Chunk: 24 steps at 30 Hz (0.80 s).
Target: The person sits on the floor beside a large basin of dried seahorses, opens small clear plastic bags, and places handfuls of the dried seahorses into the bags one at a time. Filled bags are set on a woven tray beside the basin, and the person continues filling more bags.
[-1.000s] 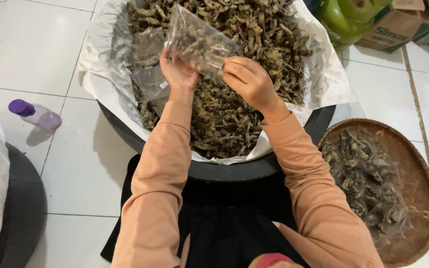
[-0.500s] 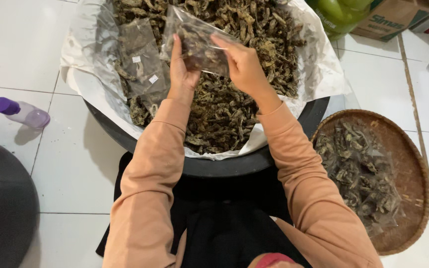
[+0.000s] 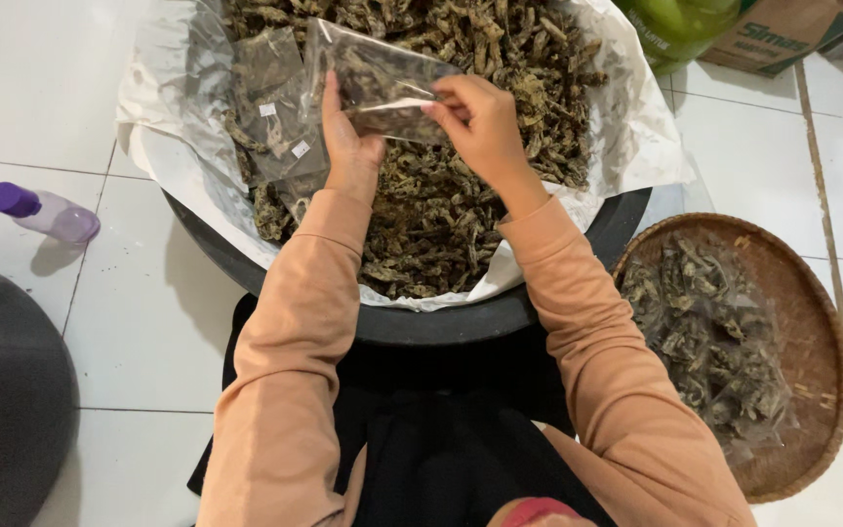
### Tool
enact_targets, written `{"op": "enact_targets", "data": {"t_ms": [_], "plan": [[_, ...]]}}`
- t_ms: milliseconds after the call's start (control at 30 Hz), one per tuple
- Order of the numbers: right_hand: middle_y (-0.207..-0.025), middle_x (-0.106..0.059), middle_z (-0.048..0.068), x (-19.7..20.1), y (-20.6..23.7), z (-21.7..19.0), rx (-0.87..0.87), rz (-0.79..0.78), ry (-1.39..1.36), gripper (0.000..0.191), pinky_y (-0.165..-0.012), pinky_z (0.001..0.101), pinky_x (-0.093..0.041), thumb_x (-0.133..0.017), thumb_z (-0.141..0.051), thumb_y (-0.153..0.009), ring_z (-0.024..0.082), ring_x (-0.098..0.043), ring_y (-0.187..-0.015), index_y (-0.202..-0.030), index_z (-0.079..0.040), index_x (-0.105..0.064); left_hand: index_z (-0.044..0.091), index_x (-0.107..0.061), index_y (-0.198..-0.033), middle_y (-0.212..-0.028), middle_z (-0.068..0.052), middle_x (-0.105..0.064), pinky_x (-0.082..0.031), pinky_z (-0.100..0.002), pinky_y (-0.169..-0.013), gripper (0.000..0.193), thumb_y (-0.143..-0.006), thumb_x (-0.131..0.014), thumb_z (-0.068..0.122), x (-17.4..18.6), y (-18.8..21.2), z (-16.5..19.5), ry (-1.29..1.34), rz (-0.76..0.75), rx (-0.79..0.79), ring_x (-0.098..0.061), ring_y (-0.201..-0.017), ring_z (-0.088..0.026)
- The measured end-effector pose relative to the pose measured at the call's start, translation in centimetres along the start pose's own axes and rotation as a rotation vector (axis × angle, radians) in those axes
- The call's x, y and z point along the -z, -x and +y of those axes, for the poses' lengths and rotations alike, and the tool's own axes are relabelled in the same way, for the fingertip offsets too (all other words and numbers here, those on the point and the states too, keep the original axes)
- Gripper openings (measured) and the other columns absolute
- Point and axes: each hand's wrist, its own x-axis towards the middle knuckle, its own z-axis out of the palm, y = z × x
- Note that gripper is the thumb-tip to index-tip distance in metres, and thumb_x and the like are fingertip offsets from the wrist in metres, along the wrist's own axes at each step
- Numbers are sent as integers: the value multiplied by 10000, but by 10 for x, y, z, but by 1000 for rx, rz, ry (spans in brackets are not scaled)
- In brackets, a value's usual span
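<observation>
I count two hands, my left hand (image 3: 351, 146) and my right hand (image 3: 480, 122), on one clear plastic bag (image 3: 382, 83). There is one black basin (image 3: 441, 322) with one white liner (image 3: 163, 146), one woven basket (image 3: 812, 322), one purple-capped bottle (image 3: 43, 211), one green container (image 3: 680, 29) and one cardboard box (image 3: 782, 39).

Basin (image 3: 578, 278) at upper centre of the frame on the floor (image 3: 41, 98), lined with sheet (image 3: 636, 127), dried pieces (image 3: 441, 215) inside. Both hands hold a small bag (image 3: 382, 83) above the pile: left hand (image 3: 348, 146) at its left, right hand (image 3: 480, 122) at its right. Packets (image 3: 275, 107) lie in the basin's left part. Woven tray (image 3: 802, 322) lower right, filled bags (image 3: 704, 342) in it. Bottle (image 3: 43, 210) lies far left.
</observation>
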Motion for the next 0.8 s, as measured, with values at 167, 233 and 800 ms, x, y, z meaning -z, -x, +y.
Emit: {"op": "enact_targets", "data": {"t_ms": [167,233,800], "plan": [[-1304,-625,199,-2,1,-5,219,-132,-195,357,-988,354,-624,-759,-24,-962,289,-700,-1134,-1295,55,-657,90,-593,-1277,-1266,-141,-647,-503,-591,-1068,493,-893,-705,378,-9,9,8,-3,-97,10,-615,-1212,-365],[-1240,-673,187,-10,3,-9,203,-42,33,299,-868,302,-671,-774,-55,-948,246,-764,-1020,-1221,37,-697,79,-603,-1245,-1222,-136,-653,-536,-568,-1046,457,-893,-752,328,-11,10,2,-17,-130,38,-630,-1170,-356],[-1466,-555,200,119,103,52,21,482,499,668,-1119,458,-507,-967,-108,-937,387,-592,-1314,-1407,-1,-505,182,-283,-1582,-1640,-260,-125,-343,-710,-1073,1443,-373,-1065,288,14,45,62,-2465,-295,-225,-201,-1464,-511]]}}
